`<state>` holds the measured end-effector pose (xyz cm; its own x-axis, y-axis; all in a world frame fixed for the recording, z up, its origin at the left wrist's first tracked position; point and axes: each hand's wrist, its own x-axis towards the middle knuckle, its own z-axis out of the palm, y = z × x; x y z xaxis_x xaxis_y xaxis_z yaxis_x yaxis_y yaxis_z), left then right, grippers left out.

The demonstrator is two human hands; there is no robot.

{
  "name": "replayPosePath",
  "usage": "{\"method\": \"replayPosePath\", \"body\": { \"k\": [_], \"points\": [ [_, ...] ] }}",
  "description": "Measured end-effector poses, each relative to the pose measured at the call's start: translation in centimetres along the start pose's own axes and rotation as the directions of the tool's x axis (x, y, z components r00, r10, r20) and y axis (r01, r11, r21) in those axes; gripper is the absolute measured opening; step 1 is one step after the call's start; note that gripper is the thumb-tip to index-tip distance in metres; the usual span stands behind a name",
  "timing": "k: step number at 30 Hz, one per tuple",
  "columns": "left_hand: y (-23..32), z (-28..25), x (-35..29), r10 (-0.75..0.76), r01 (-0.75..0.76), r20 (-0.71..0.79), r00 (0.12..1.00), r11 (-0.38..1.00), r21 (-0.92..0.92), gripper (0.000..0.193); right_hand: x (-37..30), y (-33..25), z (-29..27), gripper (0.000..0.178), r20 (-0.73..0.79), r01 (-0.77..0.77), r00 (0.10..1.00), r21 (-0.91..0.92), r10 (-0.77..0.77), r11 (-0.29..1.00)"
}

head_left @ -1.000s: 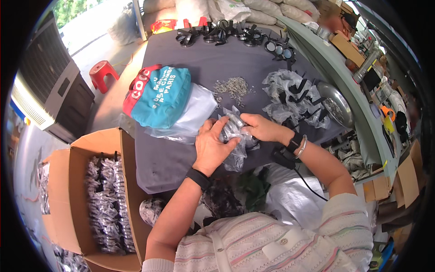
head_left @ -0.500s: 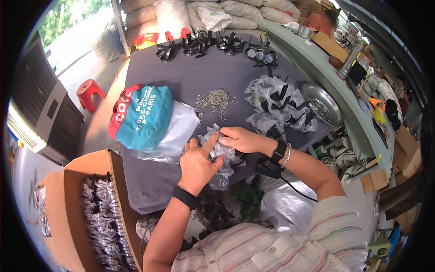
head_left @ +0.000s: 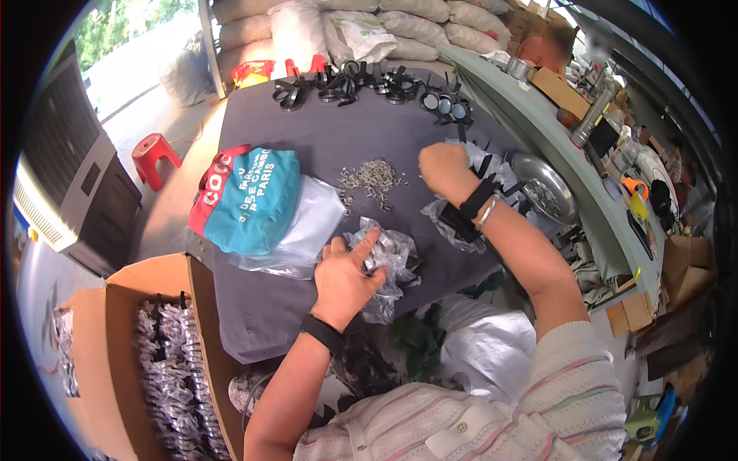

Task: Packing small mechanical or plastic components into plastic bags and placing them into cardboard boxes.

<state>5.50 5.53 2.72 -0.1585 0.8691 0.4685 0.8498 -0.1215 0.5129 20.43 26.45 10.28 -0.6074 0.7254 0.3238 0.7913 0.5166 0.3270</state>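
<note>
Resting spread left hand point(head_left: 343, 284) on crumpled clear-plastic bundle point(head_left: 397, 257), with right hand point(head_left: 448, 170) curled, cannot tell around what. In brown cardboard box point(head_left: 121, 346), silvery plastic-wrapped parts point(head_left: 171, 369); in round metal dish point(head_left: 567, 203), thin bits point(head_left: 541, 194).

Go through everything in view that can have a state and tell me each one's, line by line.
Left hand: fingers spread, resting on crumpled clear plastic
Crumpled clear plastic: bunched, contents unclear
Right hand: fingers curled, grip unclear
Cardboard box: open, packed with wrapped pieces
Metal bowl: open, holding small metal pieces
Metal bits: loose, heaped
Teal-and-red pouch: lying on flat plastic, closure unclear
Red stool: upright
</note>
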Motion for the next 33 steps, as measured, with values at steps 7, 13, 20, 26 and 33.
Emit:
{"method": "replayPosePath", "body": {
  "k": [7,13,20,26,33],
  "points": [
    [0.0,0.3,-0.1,0.016,-0.016,-0.016,1.0,1.0,-0.018,0.06,-0.4,5.7,2.9,0.012,0.07,-0.129,0.989,-0.007,0.129,0.992],
    [-0.3,0.2,0.0,0.001,-0.002,-0.038,0.999,1.0,-0.028,0.061,-3.2,-0.3,-2.6,0.014,-0.215,0.24,0.958,0.236,-0.19,0.942],
    [-0.1,0.7,-0.2,-0.043,0.042,-0.01,0.999,0.998,-0.054,0.062,-8.7,-4.4,2.1,0.015,0.257,-0.135,0.918,0.918,-0.302,0.372],
    [0.2,1.2,-0.4,-0.168,0.125,-0.105,0.98,0.935,-0.33,0.058,-8.7,-4.1,4.1,0.011,0.192,-0.189,0.919,0.981,-0.345,0.04],
    [-0.8,1.8,-0.5,-0.066,0.028,-0.138,0.988,0.965,-0.261,0.059,-8.6,-5.1,2.5,0.013,0.045,0.056,0.966,0.926,-0.256,0.373]
  ]
}}
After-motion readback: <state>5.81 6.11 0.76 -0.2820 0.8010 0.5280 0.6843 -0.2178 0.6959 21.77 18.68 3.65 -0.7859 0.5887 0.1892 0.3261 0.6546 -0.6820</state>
